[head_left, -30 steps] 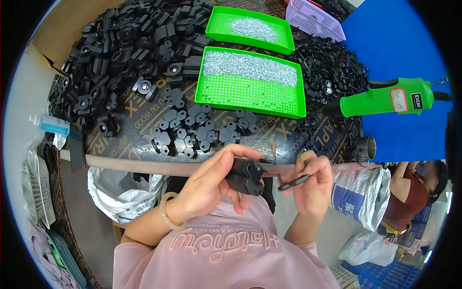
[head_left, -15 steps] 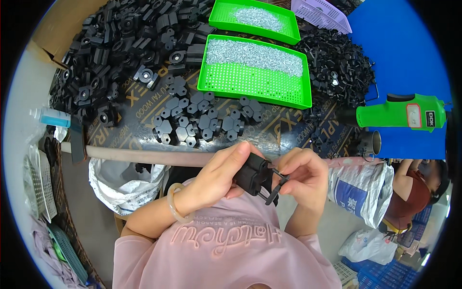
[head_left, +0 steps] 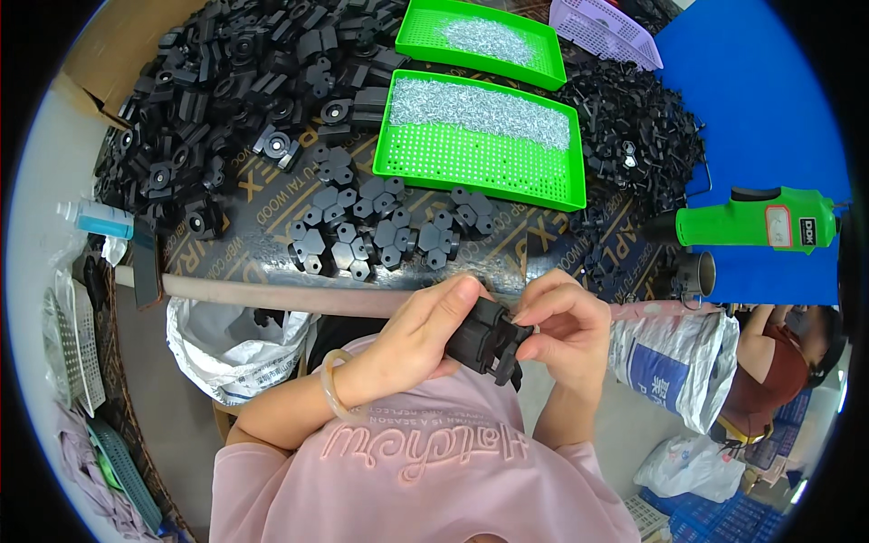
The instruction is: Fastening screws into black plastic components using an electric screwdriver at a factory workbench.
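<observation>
My left hand (head_left: 412, 344), with a pale bangle on its wrist, is wrapped round a black plastic block (head_left: 474, 337) in front of my chest. A small black forked plastic piece (head_left: 512, 355) sits against the block's right end, its prongs lying in or along that end. Thumb and fingertips of my right hand (head_left: 572, 319) pinch this piece at its upper side. How deep the prongs reach is hidden. Just beyond my hands, several black six-lobed parts (head_left: 394, 237) lie grouped on the dark table (head_left: 272, 226).
Two green trays (head_left: 480, 181) hold small silvery screws. Black parts (head_left: 235, 81) are heaped at the left, small black pieces (head_left: 634, 127) at the right. A green power screwdriver (head_left: 756, 220) lies at the right near a metal cup (head_left: 701, 273). White sacks (head_left: 674, 362) hang below the edge.
The forked piece has moved left from just off the block's end to close against it, with my right hand following. My left hand still grips the block.
</observation>
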Tool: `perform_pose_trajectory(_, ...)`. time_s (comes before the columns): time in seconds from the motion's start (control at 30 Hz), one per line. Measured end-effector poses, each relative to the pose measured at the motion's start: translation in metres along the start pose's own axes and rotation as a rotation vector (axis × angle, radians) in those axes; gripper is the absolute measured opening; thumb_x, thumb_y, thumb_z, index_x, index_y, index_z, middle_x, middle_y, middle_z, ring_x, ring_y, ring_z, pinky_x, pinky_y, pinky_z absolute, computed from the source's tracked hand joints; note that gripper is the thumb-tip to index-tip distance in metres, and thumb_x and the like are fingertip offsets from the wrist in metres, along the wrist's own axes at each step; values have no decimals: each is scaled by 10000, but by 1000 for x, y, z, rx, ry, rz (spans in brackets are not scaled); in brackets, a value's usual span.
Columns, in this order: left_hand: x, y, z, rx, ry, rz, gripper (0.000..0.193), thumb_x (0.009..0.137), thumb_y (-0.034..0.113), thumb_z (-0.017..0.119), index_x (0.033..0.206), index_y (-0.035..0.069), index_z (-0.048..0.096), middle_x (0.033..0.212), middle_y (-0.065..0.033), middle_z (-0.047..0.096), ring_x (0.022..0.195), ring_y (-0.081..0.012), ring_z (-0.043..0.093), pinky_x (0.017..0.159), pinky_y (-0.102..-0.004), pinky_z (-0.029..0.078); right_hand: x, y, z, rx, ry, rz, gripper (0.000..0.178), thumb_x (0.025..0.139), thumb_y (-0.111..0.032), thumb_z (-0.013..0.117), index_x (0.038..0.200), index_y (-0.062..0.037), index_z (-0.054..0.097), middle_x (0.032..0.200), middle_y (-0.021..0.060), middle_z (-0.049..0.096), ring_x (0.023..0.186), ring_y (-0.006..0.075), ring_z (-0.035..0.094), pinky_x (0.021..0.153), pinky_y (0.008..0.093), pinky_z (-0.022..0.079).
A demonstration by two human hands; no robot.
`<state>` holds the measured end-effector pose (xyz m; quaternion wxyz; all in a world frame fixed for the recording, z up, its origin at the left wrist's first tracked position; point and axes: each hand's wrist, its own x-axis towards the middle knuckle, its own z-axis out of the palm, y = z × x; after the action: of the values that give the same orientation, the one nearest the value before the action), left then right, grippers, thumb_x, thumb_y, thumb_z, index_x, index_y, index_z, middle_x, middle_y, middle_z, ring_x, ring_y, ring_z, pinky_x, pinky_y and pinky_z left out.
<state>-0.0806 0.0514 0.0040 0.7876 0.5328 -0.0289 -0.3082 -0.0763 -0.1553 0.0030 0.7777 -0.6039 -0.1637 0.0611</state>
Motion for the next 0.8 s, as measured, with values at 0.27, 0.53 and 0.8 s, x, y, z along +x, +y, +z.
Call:
perform_pose_trajectory(0.27, -4, -5, 0, 211, 144, 183, 455, 1105, 419, 367, 1014, 35, 595, 670, 2, 526, 546, -74, 475, 509, -261, 382, 4, 2, 7, -1, 14, 115, 320, 688, 6, 892, 962, 9, 727, 1007, 69, 627, 819, 111, 575, 729, 238, 486)
perform_pose_trajectory(0.53, -7, 8, -1, 456, 221, 344, 209, 1057, 226, 537, 1108, 25, 566, 821, -82, 631, 634, -125, 601, 582, -271, 464, -11, -3, 31, -606, 237, -16, 192, 770, 21, 796, 929, 44, 691, 931, 86, 639, 843, 149, 601, 707, 252, 476)
perform_pose_trajectory(0.8, -8, 3, 6, 88, 72, 367, 435, 1066, 278, 511, 1360, 10, 335, 1026, -148, 644, 704, -142, 664, 588, -291, 532, -10, -5, 35, -834, 168, -206, 509, 711, -69, 844, 1205, -29, 729, 1011, 144, 701, 920, 266, 680, 796, 363, 555)
